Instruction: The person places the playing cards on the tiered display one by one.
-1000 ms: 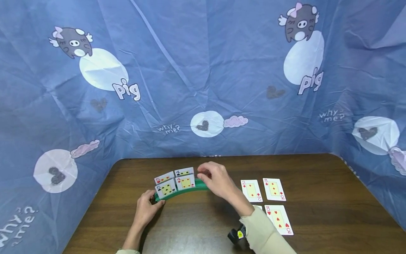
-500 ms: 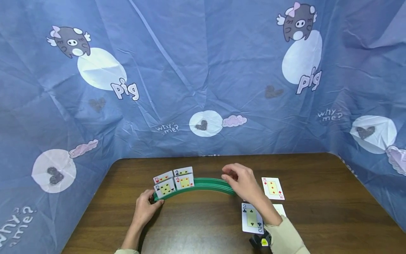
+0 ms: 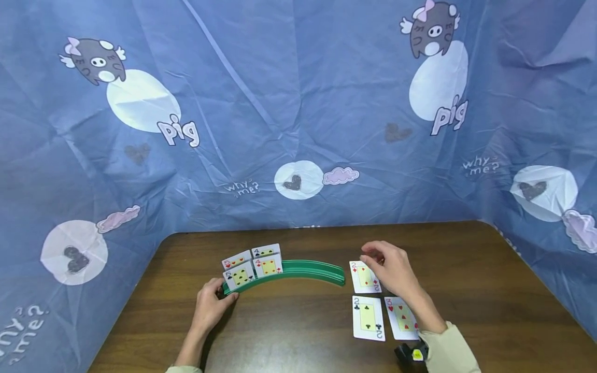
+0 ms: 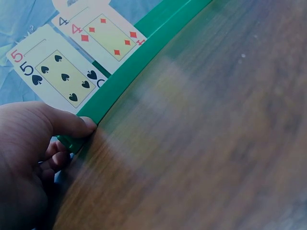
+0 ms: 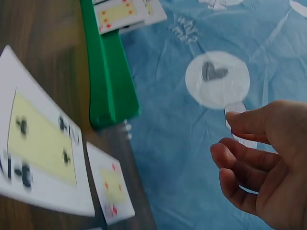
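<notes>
My left hand (image 3: 212, 305) grips the left end of a green curved card holder (image 3: 313, 268), thumb in front, as the left wrist view shows. Standing in its slots are a five of spades (image 4: 61, 76) and a four of diamonds (image 4: 106, 34), with a five of hearts (image 3: 237, 260) and a black four (image 3: 266, 250) behind them. My right hand (image 3: 393, 267), fingers loosely bent and nothing between them, hovers beside the two of diamonds (image 3: 364, 277). Below lie the two of clubs (image 3: 367, 318) and three of hearts (image 3: 401, 317), partly under my forearm. The three of diamonds is hidden.
A brown wooden table (image 3: 289, 326) carries everything. Blue printed cloth (image 3: 261, 129) hangs behind it and along both sides. A black wrist device (image 3: 410, 354) with a yellow mark sits by the right sleeve (image 3: 451, 349).
My right hand has moved right, from over the card holder to above the flat cards, uncovering the holder's right end and the two of diamonds. The left hand keeps its grip.
</notes>
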The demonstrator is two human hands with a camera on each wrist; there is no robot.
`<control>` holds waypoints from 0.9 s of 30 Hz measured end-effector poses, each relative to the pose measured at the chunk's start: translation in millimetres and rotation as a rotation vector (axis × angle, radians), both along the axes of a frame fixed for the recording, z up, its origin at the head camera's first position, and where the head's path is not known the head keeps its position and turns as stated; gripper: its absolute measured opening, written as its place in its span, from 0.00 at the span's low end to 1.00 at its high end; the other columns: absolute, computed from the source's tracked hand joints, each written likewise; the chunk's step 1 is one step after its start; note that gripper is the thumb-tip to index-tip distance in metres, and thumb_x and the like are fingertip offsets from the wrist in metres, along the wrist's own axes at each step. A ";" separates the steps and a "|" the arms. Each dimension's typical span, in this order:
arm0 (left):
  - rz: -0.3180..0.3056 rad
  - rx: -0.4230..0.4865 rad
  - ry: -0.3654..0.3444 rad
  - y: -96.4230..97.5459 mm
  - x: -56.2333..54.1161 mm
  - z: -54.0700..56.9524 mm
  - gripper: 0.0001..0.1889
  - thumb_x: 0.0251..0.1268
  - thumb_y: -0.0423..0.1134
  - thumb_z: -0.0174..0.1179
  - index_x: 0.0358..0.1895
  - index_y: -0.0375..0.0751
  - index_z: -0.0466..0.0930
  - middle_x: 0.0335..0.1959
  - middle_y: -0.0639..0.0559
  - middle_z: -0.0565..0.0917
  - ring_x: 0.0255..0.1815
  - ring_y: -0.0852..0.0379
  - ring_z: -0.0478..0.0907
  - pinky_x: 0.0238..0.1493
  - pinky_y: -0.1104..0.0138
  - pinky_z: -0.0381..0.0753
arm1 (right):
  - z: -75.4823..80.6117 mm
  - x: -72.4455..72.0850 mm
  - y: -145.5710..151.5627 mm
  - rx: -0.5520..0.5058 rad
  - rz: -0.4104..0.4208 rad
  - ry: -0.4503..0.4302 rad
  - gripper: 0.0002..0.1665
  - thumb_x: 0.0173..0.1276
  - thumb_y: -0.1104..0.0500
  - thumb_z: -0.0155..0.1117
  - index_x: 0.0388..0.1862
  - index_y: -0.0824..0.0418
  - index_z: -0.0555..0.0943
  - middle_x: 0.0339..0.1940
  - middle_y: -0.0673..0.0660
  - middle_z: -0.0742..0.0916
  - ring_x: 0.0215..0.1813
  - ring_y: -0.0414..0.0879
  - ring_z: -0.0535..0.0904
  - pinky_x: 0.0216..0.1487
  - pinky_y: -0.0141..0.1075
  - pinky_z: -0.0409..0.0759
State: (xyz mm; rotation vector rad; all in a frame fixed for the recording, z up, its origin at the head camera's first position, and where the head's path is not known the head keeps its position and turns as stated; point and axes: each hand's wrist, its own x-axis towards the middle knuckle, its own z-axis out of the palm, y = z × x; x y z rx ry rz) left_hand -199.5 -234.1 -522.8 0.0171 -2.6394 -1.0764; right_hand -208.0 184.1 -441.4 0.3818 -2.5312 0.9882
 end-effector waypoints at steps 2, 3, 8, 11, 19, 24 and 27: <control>0.002 0.003 -0.004 -0.4 -0.2 0.1 0.11 0.46 0.30 0.72 0.35 0.35 0.83 0.29 0.49 0.76 0.35 0.56 0.67 0.38 0.67 0.63 | -1.3 -1.3 7.3 0.005 -0.011 0.006 0.11 0.61 0.65 0.71 0.43 0.63 0.85 0.37 0.57 0.89 0.35 0.44 0.82 0.36 0.33 0.79; 0.002 0.006 -0.008 -0.7 -0.2 0.1 0.11 0.47 0.30 0.72 0.35 0.34 0.83 0.29 0.49 0.76 0.35 0.56 0.67 0.38 0.67 0.63 | -2.6 -2.2 11.0 0.009 -0.020 0.005 0.11 0.61 0.65 0.71 0.43 0.63 0.85 0.36 0.57 0.89 0.35 0.45 0.82 0.36 0.33 0.79; -0.001 0.007 -0.028 -1.9 -0.7 -0.3 0.11 0.48 0.31 0.72 0.36 0.34 0.83 0.31 0.48 0.77 0.36 0.55 0.68 0.39 0.66 0.64 | -10.9 -4.3 29.0 0.032 -0.056 -0.024 0.11 0.62 0.64 0.71 0.44 0.63 0.85 0.37 0.58 0.89 0.36 0.46 0.83 0.37 0.34 0.79; -0.003 0.003 -0.030 -2.3 -1.5 -1.2 0.11 0.48 0.31 0.72 0.37 0.34 0.83 0.31 0.48 0.78 0.37 0.55 0.68 0.39 0.66 0.64 | -15.8 -4.2 39.3 0.042 -0.073 -0.049 0.11 0.62 0.64 0.71 0.44 0.63 0.85 0.39 0.59 0.90 0.36 0.47 0.83 0.37 0.34 0.79; -0.003 0.005 -0.007 -2.5 -1.8 -2.4 0.12 0.48 0.30 0.72 0.37 0.33 0.84 0.31 0.47 0.78 0.37 0.54 0.69 0.39 0.66 0.64 | -27.7 -5.5 60.8 0.096 -0.093 -0.060 0.14 0.58 0.65 0.74 0.44 0.64 0.84 0.38 0.61 0.89 0.32 0.43 0.78 0.34 0.33 0.74; -0.005 0.007 -0.012 -2.0 -1.6 -2.4 0.13 0.48 0.30 0.72 0.39 0.33 0.85 0.31 0.47 0.79 0.37 0.55 0.69 0.39 0.66 0.64 | -37.9 -4.6 73.1 0.145 -0.107 -0.111 0.18 0.57 0.62 0.75 0.46 0.64 0.83 0.34 0.59 0.84 0.31 0.42 0.71 0.32 0.31 0.66; -0.002 0.014 -0.030 -2.7 -2.2 -1.9 0.13 0.48 0.30 0.72 0.40 0.33 0.85 0.31 0.47 0.79 0.37 0.55 0.68 0.39 0.66 0.64 | -42.3 -3.3 78.5 0.168 -0.103 -0.142 0.22 0.55 0.60 0.77 0.48 0.65 0.83 0.38 0.61 0.83 0.34 0.44 0.73 0.33 0.32 0.66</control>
